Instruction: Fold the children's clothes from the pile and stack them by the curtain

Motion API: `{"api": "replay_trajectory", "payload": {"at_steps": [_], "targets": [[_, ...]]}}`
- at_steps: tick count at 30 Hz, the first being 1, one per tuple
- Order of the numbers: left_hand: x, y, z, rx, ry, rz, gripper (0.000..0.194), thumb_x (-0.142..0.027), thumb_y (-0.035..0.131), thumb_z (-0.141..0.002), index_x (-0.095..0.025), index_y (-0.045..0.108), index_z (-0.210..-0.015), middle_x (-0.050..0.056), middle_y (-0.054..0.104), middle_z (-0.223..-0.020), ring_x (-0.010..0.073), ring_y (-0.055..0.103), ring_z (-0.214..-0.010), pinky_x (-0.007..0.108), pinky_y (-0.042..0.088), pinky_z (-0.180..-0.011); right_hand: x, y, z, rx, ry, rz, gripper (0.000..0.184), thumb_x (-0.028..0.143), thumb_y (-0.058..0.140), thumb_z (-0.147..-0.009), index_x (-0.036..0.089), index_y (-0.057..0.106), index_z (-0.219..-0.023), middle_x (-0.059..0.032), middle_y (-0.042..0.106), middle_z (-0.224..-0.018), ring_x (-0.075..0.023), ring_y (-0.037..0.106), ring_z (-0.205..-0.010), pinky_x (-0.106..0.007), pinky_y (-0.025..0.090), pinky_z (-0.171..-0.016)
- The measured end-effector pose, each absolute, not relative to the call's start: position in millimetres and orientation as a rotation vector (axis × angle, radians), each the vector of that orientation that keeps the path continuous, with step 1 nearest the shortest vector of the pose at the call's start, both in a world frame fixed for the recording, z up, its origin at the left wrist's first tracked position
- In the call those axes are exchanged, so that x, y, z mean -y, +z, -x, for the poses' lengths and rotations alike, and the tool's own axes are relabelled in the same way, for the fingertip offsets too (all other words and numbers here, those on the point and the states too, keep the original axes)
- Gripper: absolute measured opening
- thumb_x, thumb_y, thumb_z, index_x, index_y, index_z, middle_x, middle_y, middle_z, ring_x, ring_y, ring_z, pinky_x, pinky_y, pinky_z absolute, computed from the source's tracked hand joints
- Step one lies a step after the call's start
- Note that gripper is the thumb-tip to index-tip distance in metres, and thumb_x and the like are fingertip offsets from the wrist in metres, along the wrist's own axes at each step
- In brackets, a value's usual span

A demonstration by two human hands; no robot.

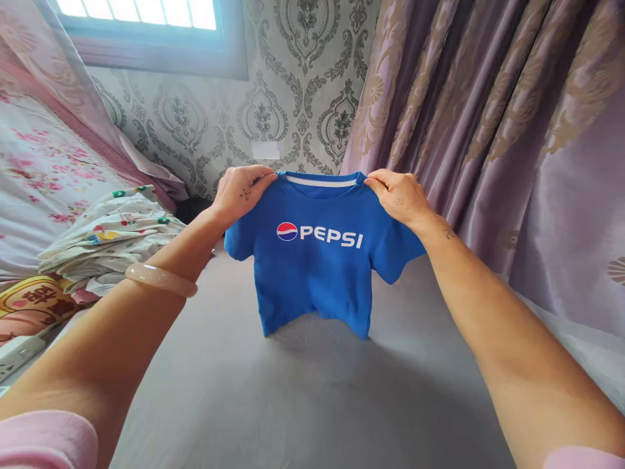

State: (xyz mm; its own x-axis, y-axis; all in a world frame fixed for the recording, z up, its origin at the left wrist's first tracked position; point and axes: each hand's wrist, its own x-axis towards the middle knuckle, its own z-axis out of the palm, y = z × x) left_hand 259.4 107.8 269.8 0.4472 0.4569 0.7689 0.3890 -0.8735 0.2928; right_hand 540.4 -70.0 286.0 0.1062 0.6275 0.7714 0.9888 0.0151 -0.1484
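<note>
Both hands, the left (244,192) and the right (403,198), pinch the blue shirt (312,273) at its shoulders above the grey surface (205,404), its lower edge perhaps touching, so a loosened pinch could let one side sag and crease.

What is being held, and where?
A blue short-sleeved T-shirt, by its shoulders beside the collar: left hand one side, right hand other.

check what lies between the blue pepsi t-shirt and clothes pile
Between T-shirt and clothes pile, the head view shows the left forearm, grey sheet and, farther back, something dark, too unclear to name.
</note>
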Motion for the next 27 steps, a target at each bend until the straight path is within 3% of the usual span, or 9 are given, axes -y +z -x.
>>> {"api": "replay_trajectory", "payload": {"at_steps": [7,12,16,21,24,27], "targets": [[-73.5,283.6,-245.6,-0.928,1.733,-2.841,0.04,-0.048,0.038,-0.099,-0.025,0.068,-0.114,0.004,0.071,-0.107,0.0183,0.064,-0.094,0.03,0.042,-0.078,98.2,290.0,-527.5,1.507,-0.744,1.584,0.042,0.058,0.042,-0.095,0.025,0.064,-0.111,-0.0045,0.071,-0.087,-0.0248,0.065,-0.094,-0.029,0.043,-0.069],[-37.7,286.5,-213.4,-0.913,1.91,-2.917,0.039,-0.047,0.039,-0.099,-0.026,0.068,-0.115,0.002,0.071,-0.096,0.0139,0.064,-0.086,0.025,0.043,-0.07,141.4,297.2,-506.7,1.518,-0.725,1.6,0.041,0.058,0.047,-0.094,0.026,0.067,-0.109,-0.0053,0.072,-0.096,-0.0274,0.064,-0.103,-0.031,0.045,-0.072],[1.2,301.3,-184.3,-0.845,1.954,-2.933,0.036,-0.044,0.045,-0.096,-0.025,0.069,-0.115,0.001,0.068,-0.091,0.017,0.066,-0.091,0.027,0.047,-0.079,181.2,312.2,-486.8,1.551,-0.975,1.663,0.041,0.057,0.043,-0.096,0.03,0.069,-0.112,-0.0057,0.073,-0.099,-0.0287,0.066,-0.097,-0.039,0.047,-0.081],[25.0,337.7,-166.9,-0.934,1.719,-2.954,0.05,-0.055,0.034,-0.091,-0.026,0.072,-0.105,-0.009,0.061,-0.084,0.019,0.065,-0.097,0.039,0.046,-0.089,205.5,340.8,-472.0,1.667,-0.994,1.606,0.033,0.055,0.043,-0.096,0.039,0.071,-0.104,0.0011,0.074,-0.098,-0.0229,0.068,-0.092,-0.038,0.053,-0.083],[5.1,343.2,-173.0,-0.875,1.487,-2.934,0.053,-0.061,0.039,-0.085,-0.025,0.074,-0.1,-0.013,0.063,-0.079,0.0174,0.066,-0.092,0.034,0.049,-0.085,193.3,344.1,-477.1,1.74,-0.706,1.626,0.029,0.054,0.052,-0.091,0.035,0.074,-0.093,0.0009,0.074,-0.085,-0.0236,0.069,-0.083,-0.039,0.056,-0.076],[-35.6,315.8,-193.3,-0.678,1.13,-2.906,0.047,-0.06,0.051,-0.082,-0.023,0.077,-0.095,-0.008,0.072,-0.082,0.0158,0.068,-0.084,0.025,0.052,-0.08,161.6,320.9,-497.3,1.829,-0.355,1.663,0.027,0.048,0.059,-0.088,0.027,0.076,-0.086,-0.0004,0.075,-0.081,-0.0244,0.07,-0.079,-0.037,0.055,-0.073]]}}
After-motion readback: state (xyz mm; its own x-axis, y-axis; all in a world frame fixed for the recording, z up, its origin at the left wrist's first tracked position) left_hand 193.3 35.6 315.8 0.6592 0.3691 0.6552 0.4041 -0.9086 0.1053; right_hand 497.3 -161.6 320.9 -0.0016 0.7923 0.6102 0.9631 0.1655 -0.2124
